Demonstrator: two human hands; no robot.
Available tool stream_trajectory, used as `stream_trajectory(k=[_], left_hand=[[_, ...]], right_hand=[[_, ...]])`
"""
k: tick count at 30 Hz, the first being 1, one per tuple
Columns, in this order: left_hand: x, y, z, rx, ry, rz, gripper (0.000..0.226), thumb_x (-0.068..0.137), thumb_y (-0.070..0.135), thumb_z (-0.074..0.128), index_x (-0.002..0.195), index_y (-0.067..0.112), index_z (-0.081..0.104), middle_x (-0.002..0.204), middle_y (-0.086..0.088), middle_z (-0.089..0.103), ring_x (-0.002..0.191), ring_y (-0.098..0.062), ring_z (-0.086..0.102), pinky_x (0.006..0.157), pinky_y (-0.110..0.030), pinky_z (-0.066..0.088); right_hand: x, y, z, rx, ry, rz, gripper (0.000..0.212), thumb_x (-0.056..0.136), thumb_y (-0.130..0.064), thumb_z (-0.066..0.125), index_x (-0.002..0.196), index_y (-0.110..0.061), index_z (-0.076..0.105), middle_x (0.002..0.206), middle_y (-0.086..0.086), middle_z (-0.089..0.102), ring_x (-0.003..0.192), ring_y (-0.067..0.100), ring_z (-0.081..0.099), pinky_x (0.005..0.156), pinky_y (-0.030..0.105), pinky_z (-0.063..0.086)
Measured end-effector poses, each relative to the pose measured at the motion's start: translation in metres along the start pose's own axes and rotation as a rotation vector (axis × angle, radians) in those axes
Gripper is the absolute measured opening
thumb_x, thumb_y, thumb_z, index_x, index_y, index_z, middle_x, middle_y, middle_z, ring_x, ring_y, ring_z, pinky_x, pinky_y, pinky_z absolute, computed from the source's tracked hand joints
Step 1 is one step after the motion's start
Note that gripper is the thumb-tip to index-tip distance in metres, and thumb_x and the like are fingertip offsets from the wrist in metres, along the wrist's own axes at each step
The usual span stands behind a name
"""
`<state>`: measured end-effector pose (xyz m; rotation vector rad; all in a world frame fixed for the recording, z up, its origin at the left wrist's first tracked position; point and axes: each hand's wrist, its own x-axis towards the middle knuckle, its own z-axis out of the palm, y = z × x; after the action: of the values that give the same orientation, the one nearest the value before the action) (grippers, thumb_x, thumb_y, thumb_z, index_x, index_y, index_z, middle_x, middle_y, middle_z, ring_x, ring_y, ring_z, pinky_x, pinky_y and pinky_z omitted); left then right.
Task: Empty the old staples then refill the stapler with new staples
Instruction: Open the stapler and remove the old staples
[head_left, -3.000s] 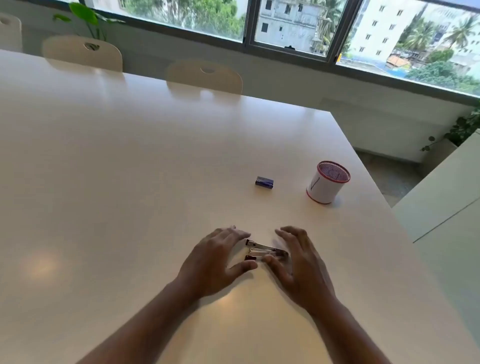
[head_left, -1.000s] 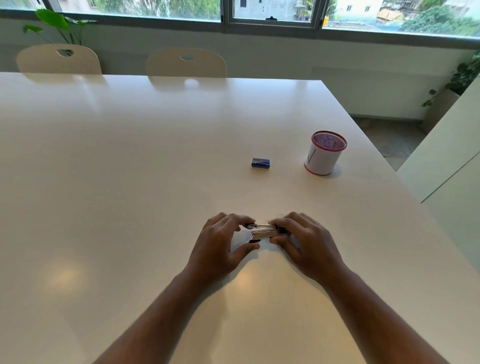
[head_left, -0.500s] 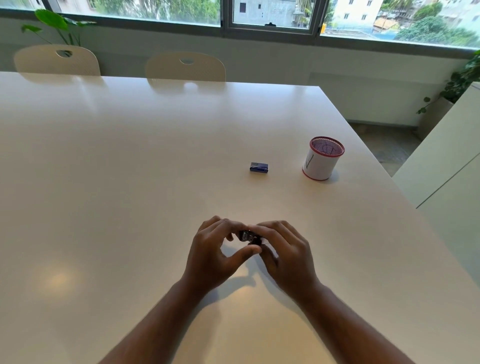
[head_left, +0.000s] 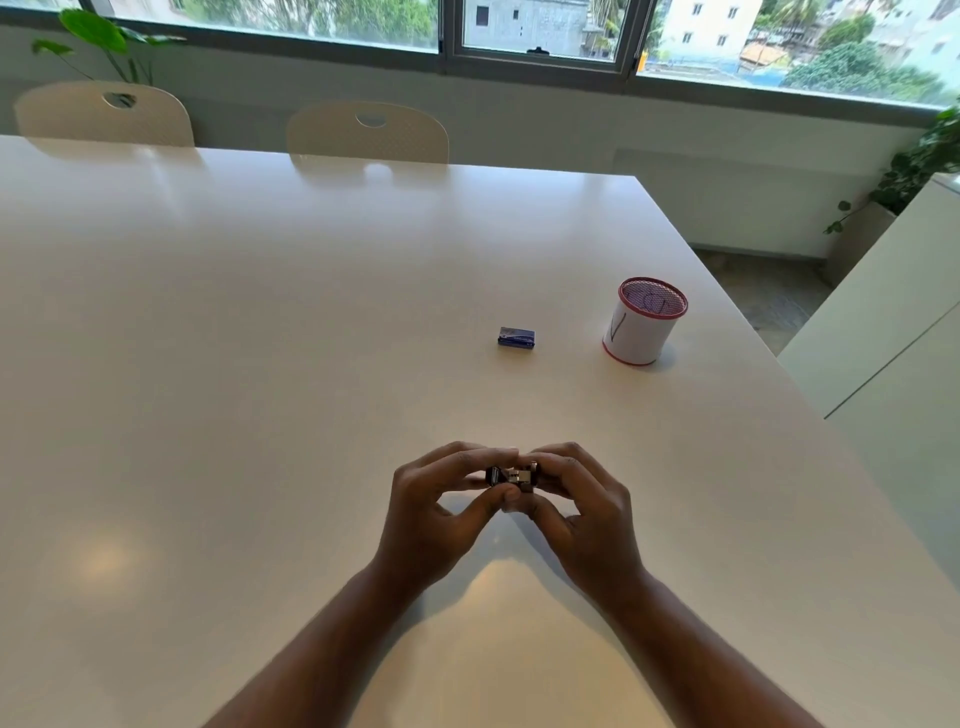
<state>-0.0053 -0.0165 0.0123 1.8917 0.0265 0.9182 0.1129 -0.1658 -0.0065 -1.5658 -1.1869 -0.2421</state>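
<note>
both hands meet over the near middle of the white desk (head_left: 260, 338), sharing a small stapler (head_left: 511, 476) held between them. the left hand (head_left: 441, 514) pinches its left end with curled fingers above and thumb below; the right hand (head_left: 582, 514) curls round its right end. whether the stapler is open cannot be told. farther off, a small blue staple box (head_left: 516, 336) lies flat on the desk, and to its right, well apart, stands a white cup with a red rim (head_left: 645, 322).
</note>
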Motion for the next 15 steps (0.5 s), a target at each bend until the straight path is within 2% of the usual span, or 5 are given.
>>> stream_trajectory(k=[3,7,11,15], left_hand=[[0.0022,-0.0002,0.0014,-0.021,0.007,-0.015,0.032,0.081,0.000,0.084,0.112,0.007,0.077,0.102,-0.002,0.078,0.093,-0.017,0.077,0.075,-0.034,0.065],[0.0016,0.0003,0.0020,-0.008,0.009,-0.044,0.022,0.083,0.002,0.083,0.104,0.007,0.078,0.095,0.001,0.075,0.085,-0.017,0.075,0.070,-0.029,0.063],[0.0030,0.0046,0.0032,0.005,0.031,-0.089,0.015,0.085,0.009,0.082,0.099,0.007,0.077,0.090,0.003,0.074,0.082,-0.016,0.074,0.069,-0.025,0.061],[0.0033,0.0058,0.0036,0.045,0.029,-0.080,0.013,0.085,0.005,0.082,0.096,0.007,0.075,0.088,0.001,0.074,0.081,-0.016,0.073,0.072,-0.027,0.062]], right_hand=[[-0.0024,-0.0002,0.0004,0.027,0.004,0.050,0.039,0.084,-0.020,0.085,0.117,-0.005,0.070,0.102,-0.003,0.072,0.095,0.006,0.075,0.080,0.023,0.063],[-0.0015,-0.0048,-0.0017,0.016,0.034,0.110,0.047,0.086,-0.040,0.081,0.126,-0.022,0.063,0.107,-0.019,0.072,0.098,-0.004,0.074,0.083,0.016,0.060],[0.0019,-0.0015,-0.0013,-0.057,-0.008,-0.008,0.039,0.096,-0.039,0.072,0.130,-0.021,0.064,0.108,-0.003,0.078,0.097,0.005,0.075,0.074,0.025,0.063],[0.0023,-0.0021,0.0010,-0.074,-0.023,0.001,0.034,0.099,-0.042,0.067,0.126,-0.021,0.063,0.107,-0.001,0.077,0.096,0.007,0.073,0.072,0.026,0.063]])
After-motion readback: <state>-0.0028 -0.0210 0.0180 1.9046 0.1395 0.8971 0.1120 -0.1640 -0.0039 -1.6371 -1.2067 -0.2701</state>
